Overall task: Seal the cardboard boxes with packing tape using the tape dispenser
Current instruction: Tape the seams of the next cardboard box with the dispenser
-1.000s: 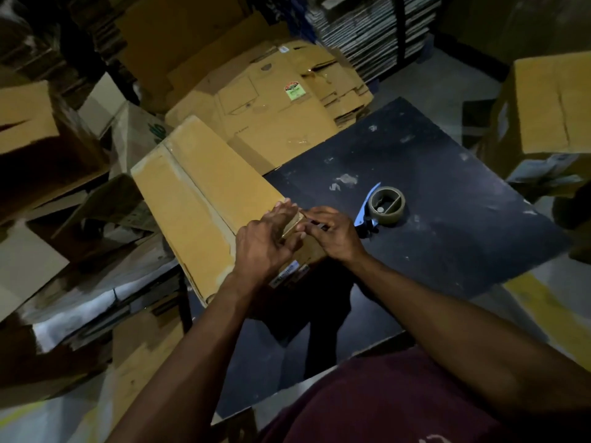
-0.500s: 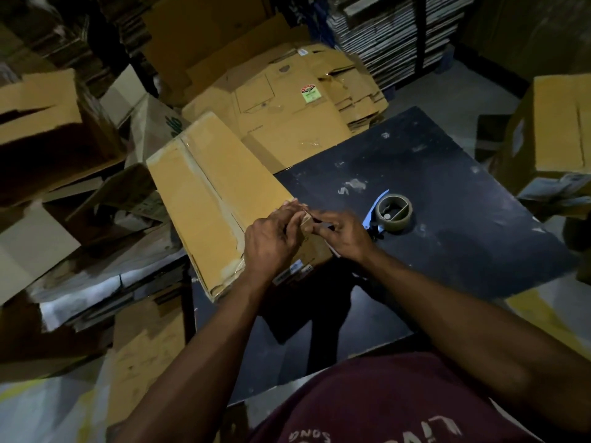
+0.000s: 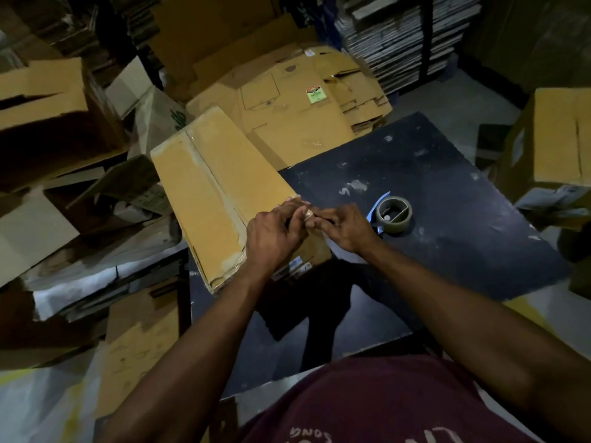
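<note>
A long tan cardboard box (image 3: 220, 193) lies on the black table (image 3: 447, 199), its far end hanging past the table's left edge. A taped seam runs along its top. Both hands meet at the box's near right corner. My left hand (image 3: 275, 233) has its fingers curled and pinches a small pale bit of tape (image 3: 309, 214) there. From the right, my right hand (image 3: 347, 228) pinches the same bit, fingertips against the left hand's. The tape dispenser (image 3: 392, 215), a brown roll on a blue handle, lies on the table just right of my right hand, untouched.
Flattened cartons (image 3: 307, 107) are stacked beyond the table. Open and crushed boxes (image 3: 48, 123) crowd the left side. Another carton (image 3: 556, 139) stands at the right edge. Bundled flat stock (image 3: 399, 36) fills the back.
Both hands have stayed at the box's near right corner, fingertips drawing slightly closer together. The dispenser has not moved; only the view has shifted a little.
</note>
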A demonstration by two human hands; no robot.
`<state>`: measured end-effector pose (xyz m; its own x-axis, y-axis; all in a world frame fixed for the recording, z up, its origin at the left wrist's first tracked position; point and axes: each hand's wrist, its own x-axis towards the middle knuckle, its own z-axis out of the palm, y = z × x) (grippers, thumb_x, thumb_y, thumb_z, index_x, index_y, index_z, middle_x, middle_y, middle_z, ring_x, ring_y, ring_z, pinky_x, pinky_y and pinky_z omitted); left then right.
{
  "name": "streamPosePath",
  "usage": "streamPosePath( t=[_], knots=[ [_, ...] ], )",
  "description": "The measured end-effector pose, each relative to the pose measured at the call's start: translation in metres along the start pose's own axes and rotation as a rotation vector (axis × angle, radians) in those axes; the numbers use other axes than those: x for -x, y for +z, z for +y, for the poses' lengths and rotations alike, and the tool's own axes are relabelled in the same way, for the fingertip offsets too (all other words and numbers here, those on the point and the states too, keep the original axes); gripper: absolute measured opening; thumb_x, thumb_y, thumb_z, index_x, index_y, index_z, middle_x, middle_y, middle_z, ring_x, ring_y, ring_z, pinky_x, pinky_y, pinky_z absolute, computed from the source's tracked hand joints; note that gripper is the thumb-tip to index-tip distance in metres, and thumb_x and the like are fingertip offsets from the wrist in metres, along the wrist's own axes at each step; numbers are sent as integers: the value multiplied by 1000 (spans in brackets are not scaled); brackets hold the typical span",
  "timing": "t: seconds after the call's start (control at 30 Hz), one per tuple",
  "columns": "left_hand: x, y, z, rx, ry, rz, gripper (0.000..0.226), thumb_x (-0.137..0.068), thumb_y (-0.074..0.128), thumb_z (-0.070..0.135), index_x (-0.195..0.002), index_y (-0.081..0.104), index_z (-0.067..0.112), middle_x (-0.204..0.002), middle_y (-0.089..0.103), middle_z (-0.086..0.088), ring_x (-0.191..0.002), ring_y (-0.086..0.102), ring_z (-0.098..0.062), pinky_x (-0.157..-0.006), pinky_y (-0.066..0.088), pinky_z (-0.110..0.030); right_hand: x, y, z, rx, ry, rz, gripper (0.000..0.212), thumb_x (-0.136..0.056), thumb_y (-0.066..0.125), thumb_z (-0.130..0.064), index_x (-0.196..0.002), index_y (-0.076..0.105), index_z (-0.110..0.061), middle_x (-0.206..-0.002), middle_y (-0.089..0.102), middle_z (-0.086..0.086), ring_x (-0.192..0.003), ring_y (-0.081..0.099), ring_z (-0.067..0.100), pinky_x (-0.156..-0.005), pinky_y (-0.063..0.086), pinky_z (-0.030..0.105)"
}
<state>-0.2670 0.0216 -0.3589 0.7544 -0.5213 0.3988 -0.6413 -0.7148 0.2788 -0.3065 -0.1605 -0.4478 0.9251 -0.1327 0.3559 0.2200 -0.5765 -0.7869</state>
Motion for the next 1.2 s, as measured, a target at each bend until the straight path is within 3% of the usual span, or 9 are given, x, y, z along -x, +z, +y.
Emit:
streamPosePath(
  t=[0.1,0.27,0.43,0.53,0.67,0.77,0.87,1.03,1.2],
  knots=[
    [2,-11,4,44,-73,-68,44,-101,47,57,-115,80,32,-102,80,1,-85,76,-26,-65,57,-33,7,-9,-7,62,-84,-16,30,-93,69,-34,-117,78,-18,-85,75,14,-88,57,-11,-65,39,2],
    [19,-52,-1,249,-245,-184,52,-98,62,53,-57,67,22,-54,63,7,-51,61,-6,-57,50,-30,33,-38,-58,-124,86,-363,40,-86,74,-58,-109,82,-27,-97,79,-11,-84,70,-10,-70,54,16],
    [-18,-75,-82,226,-594,67,16,-93,73,43,-95,79,29,-93,80,5,-89,74,-16,-72,54,-27,-27,-21,-70,-195,396,-92,61,-87,64,-68,-128,72,-24,-119,75,-5,-114,68,8,-93,55,31],
    [-38,-82,-156,62,-845,70,59,-88,63,66,-126,69,22,-114,75,-9,-101,70,-32,-77,57,-39,-77,-5,-83,-247,561,-76,79,-93,61,-65,-154,47,-17,-154,50,7,-140,49,27,-114,43,49],
    [-48,-89,-184,371,-1070,-122,64,-88,70,66,-109,66,6,-114,70,-17,-100,67,-39,-79,55,-40,-123,20,-107,-360,738,-135,80,-101,58,-53,-160,29,-8,-157,42,11,-144,41,35,-112,41,48],
    [-48,-87,-191,532,-1079,-189,74,-64,73,77,-107,64,17,-111,71,-11,-97,68,-34,-91,59,-49,-127,42,-128,-402,767,-137,31,-105,60,-29,-127,62,-7,-119,67,7,-104,65,25,-77,53,30],
    [-53,-96,-185,432,-1033,-171,67,-79,75,68,-117,68,14,-110,71,-10,-101,67,-32,-90,57,-43,-119,56,-138,-447,775,-45,19,-100,64,-11,-119,65,-6,-103,71,8,-88,67,18,-55,51,18],
    [-79,-140,-148,342,-852,-111,56,-83,71,69,-110,62,22,-103,70,-5,-95,67,-30,-86,59,-43,-120,21,-147,-337,759,16,34,-92,72,-31,-122,66,-16,-112,72,5,-103,67,24,-91,59,47],
    [-135,-180,-52,239,-556,-100,57,-85,70,70,-116,63,22,-106,69,-5,-98,66,-29,-90,58,-47,-118,-75,-148,-328,713,116,37,-88,75,-43,-117,65,-23,-108,74,-1,-100,70,21,-91,58,44]
  ],
)
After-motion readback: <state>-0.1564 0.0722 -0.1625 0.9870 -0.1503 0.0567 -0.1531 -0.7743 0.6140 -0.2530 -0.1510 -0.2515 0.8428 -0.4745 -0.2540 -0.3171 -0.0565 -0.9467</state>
